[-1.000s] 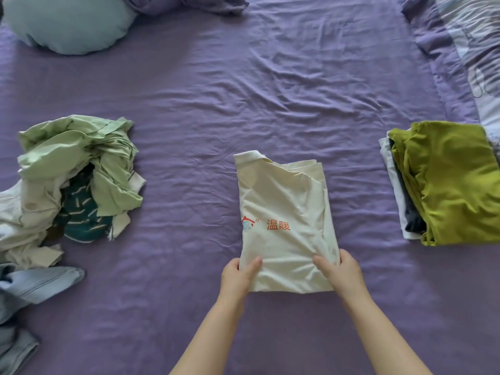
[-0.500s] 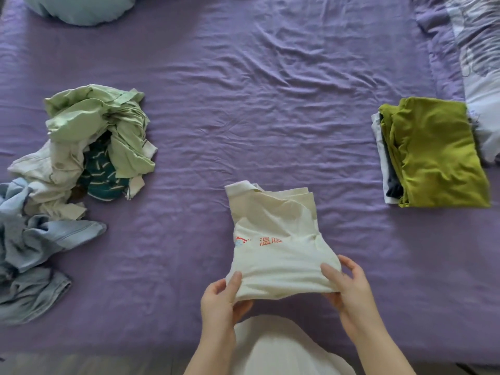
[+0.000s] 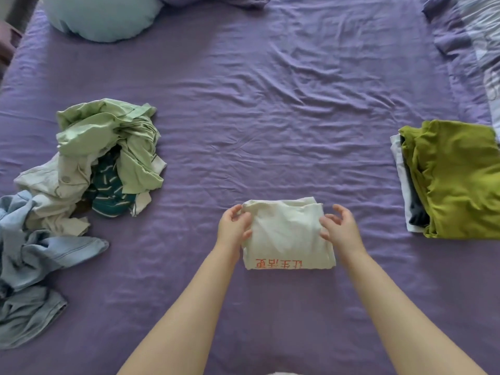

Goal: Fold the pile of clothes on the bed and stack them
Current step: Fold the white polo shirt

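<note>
Bedroom: purple-sheeted bed [image 3: 270, 104], pillow [image 3: 102, 17]

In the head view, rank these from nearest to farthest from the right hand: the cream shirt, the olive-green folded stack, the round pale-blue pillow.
From the right hand:
1. Cream shirt, touching its fingers, centre of the bed.
2. Olive-green folded stack, off to the right.
3. Round pale-blue pillow, far corner, upper left.

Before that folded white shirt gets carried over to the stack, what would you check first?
1. White shirt folded compact: ok.
2. Left hand holding its far left corner: ok.
3. Right hand gripping the right edge: cannot tell, fingers curled at it.
4. Stack topped by the olive shirt lies fairly flat: ok.
5. Bare sheet between shirt and stack: ok.
6. Pile finished: not ok.
</note>
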